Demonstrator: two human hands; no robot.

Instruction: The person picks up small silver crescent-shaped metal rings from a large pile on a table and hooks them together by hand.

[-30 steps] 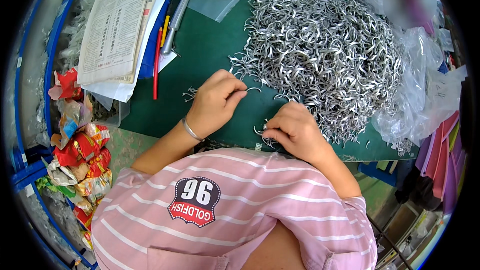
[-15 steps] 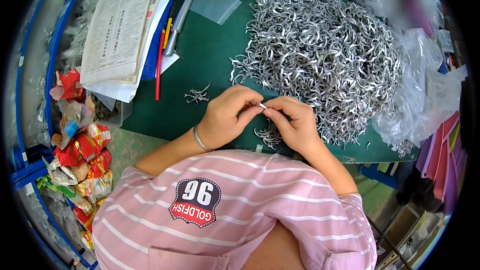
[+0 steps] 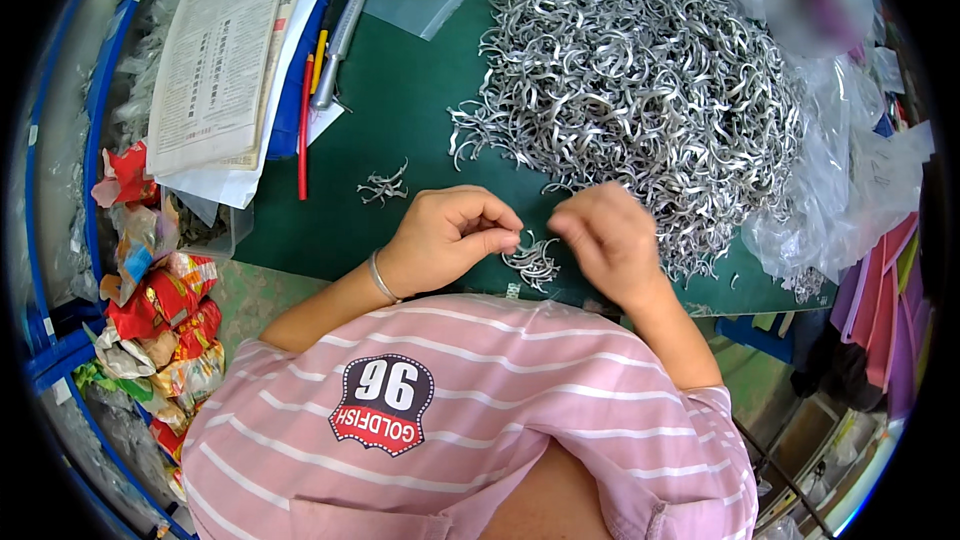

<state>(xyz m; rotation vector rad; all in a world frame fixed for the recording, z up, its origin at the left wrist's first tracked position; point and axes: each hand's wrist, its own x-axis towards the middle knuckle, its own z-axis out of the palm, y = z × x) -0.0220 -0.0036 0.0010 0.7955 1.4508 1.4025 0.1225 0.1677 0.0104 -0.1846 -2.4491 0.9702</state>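
A big heap of small curved silver metal strips [image 3: 640, 100] covers the right part of the green table. My left hand [image 3: 455, 238] is closed in a pinch, thumb against forefinger; whatever lies between the tips is too small to make out. Just right of those fingertips lies a small cluster of the same strips [image 3: 533, 265], close to the table's near edge. Beyond that cluster, at the heap's near edge, is my right hand [image 3: 612, 240], its fingers curled downward and slightly blurred. Its fingertips are mostly hidden. The two hands are apart.
A few loose strips [image 3: 385, 183] lie left of the heap. Farther left are a newspaper stack [image 3: 225, 60], a red pen [image 3: 305, 130], a grey-handled tool [image 3: 345, 40] and a flat clear bag [image 3: 415, 2]. Plastic bags [image 3: 830, 160] edge the heap's right; crumpled wrappers [image 3: 165, 300] hang by a blue rack.
Both hands met at a small metal piece before; now they are apart. My right hand has moved right, and the small cluster between the hands shows more fully.
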